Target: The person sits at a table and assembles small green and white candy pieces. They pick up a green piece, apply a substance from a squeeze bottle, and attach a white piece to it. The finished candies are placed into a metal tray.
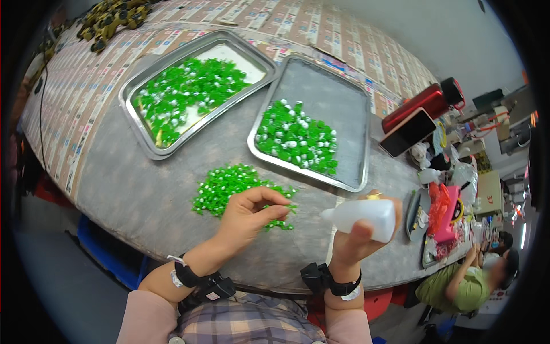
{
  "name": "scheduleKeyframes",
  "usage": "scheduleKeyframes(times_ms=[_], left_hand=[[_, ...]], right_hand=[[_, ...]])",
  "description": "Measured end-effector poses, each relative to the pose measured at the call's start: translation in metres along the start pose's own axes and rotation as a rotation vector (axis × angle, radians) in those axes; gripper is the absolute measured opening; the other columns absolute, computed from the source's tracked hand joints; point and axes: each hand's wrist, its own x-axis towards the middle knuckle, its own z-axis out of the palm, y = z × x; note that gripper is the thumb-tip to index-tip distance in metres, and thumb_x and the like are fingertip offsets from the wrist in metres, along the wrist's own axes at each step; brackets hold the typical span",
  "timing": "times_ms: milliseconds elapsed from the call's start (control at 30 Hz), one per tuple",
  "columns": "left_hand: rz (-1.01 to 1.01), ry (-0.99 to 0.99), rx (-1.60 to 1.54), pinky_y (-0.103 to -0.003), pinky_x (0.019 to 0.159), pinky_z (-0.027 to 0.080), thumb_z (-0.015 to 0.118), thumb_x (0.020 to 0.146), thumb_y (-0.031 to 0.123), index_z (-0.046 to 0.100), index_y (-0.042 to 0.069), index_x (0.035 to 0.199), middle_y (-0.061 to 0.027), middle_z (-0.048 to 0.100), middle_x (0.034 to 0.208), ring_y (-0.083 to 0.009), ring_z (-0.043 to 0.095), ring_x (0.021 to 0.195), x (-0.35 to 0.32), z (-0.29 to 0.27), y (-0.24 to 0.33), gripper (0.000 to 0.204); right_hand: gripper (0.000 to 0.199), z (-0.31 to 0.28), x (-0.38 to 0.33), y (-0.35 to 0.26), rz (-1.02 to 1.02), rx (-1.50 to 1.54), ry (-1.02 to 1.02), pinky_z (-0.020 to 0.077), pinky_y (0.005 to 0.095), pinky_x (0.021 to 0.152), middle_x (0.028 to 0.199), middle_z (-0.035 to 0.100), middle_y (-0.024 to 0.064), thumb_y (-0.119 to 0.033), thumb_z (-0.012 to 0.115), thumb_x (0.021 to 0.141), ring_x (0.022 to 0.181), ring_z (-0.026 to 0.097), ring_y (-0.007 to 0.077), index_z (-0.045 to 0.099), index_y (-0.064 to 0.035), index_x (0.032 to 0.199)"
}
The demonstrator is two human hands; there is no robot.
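Note:
My left hand (249,218) is closed in a pinch on a small green plastic piece (292,208), held just above the table. My right hand (354,247) grips a translucent white squeeze bottle (366,219), tilted on its side with its nozzle toward my left hand. A loose pile of small green pieces with white tips (220,186) lies beside and behind my left hand. Beyond it, the left metal tray (247,58) holds many green and white pieces. In the right metal tray (332,92), green pieces with rounder silvery-white parts gather toward the near left.
Right of the trays are a red flask (421,106) and a phone (408,132) leaning against it. Clutter with a pink container (448,215) lines the right edge. A person in green (464,286) sits farther right. Dark yellowish objects (112,23) lie far left.

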Motion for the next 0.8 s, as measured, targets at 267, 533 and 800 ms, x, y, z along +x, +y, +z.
scheduleKeyframes(times_ms=[267,533,800], left_hand=[[-0.001,0.061,-0.037,-0.025,0.059,0.046,0.058,0.072,0.001,0.055,0.002,0.080,-0.0057,0.057,0.073,-0.0132,0.055,0.062,-0.001,0.000,-0.002,0.009],[-0.034,0.042,-0.060,-0.025,0.060,0.047,0.058,0.073,0.004,0.055,0.002,0.082,-0.0060,0.057,0.072,-0.0132,0.055,0.063,-0.001,0.001,0.000,0.009],[-0.041,0.051,-0.045,-0.025,0.059,0.047,0.058,0.074,0.005,0.055,0.002,0.082,-0.0056,0.057,0.071,-0.0128,0.055,0.062,0.000,-0.003,-0.003,0.009]], right_hand=[[0.029,-0.071,0.050,0.046,0.415,0.009,-0.102,0.0413,0.0215,0.069,0.087,0.052,0.0074,-0.008,0.059,0.074,0.079,0.052,0.0113,0.042,0.0008,0.096],[0.041,-0.131,0.029,0.101,0.602,-0.136,-0.215,0.0372,0.0247,0.081,0.100,0.054,0.0102,-0.004,0.057,0.074,0.093,0.051,0.0150,0.040,0.0010,0.110],[0.013,-0.058,0.061,0.039,-0.048,-0.622,-0.284,0.0420,0.0262,0.062,0.078,0.056,0.0081,-0.004,0.060,0.068,0.068,0.053,0.0195,0.057,-0.0013,0.080]])
